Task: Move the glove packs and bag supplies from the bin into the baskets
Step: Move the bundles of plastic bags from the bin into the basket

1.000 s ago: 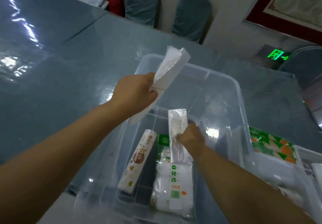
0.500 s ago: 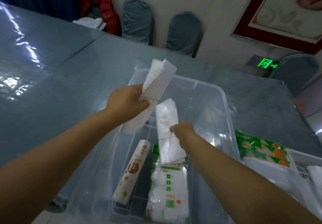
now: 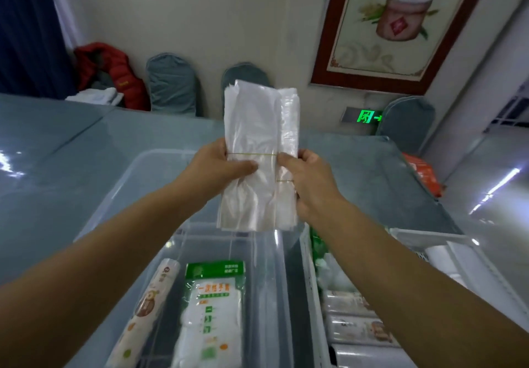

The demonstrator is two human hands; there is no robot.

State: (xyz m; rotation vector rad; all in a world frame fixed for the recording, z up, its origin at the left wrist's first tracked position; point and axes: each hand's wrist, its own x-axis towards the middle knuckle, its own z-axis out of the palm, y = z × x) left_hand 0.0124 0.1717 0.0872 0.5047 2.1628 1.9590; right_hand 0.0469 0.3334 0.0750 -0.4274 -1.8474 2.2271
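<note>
Two bundles of clear plastic bags are held upright side by side above the clear bin [image 3: 160, 167], edges overlapping. The left bundle [image 3: 252, 144] sits in front, with a thin rubber band [image 3: 252, 154] round its middle; the right bundle [image 3: 287, 127] shows behind it, banded lower down. The left hand [image 3: 220, 164] grips the left bundle at its band, thumb laid across the front and the fingers hidden behind. The right hand [image 3: 310, 178] pinches the right bundle at its outer edge, thumb on the front, fingers curled round the back.

Down in the bin, below the bundles, lie a glove pack [image 3: 211, 304] with a green header and, just left of it, a printed roll of bags [image 3: 148, 307], the two lying side by side.

Against the bin's right wall stands a white basket [image 3: 310, 281] holding several wrapped rolls and something green at its far end; a second white basket [image 3: 458, 253] stands right of that one.

The bin rests on a blue-grey table [image 3: 71, 167]. Beyond the bin's far end, covered chairs [image 3: 171, 84] line the wall, with a red jacket [image 3: 114, 72] heaped to their left, a framed picture [image 3: 400, 24] above and a green exit sign [image 3: 367, 116] low on the wall.
</note>
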